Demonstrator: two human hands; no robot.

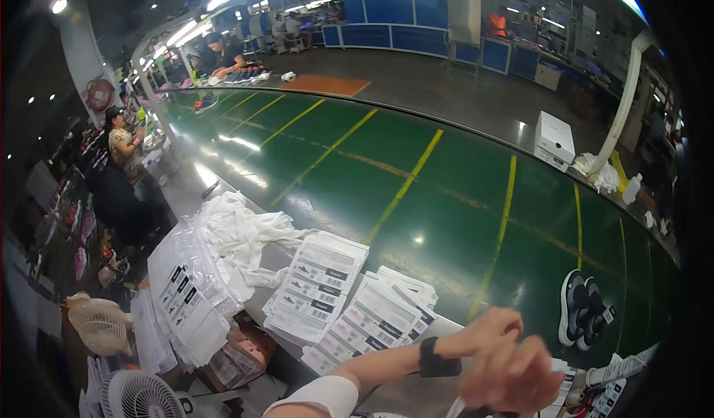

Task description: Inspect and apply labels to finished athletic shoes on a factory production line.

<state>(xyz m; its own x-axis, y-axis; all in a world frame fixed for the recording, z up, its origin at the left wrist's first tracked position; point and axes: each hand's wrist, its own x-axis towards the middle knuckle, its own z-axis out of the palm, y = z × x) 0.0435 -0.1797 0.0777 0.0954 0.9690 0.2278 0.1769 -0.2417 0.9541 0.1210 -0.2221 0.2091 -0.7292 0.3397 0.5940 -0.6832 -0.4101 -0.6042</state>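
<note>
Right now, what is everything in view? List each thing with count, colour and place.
conveyor belt: one, green with yellow lines, across the middle
shoes: one pair, black and white, on the belt at right
box: one, white, far edge of the belt
label sheets: several stacks, white, near bench
tissue paper: one pile, white, left of the sheets
fans: two, white and cream, lower left
other people: several, far left and top
left hand: wrist with black band
right hand: against the left hand
</note>
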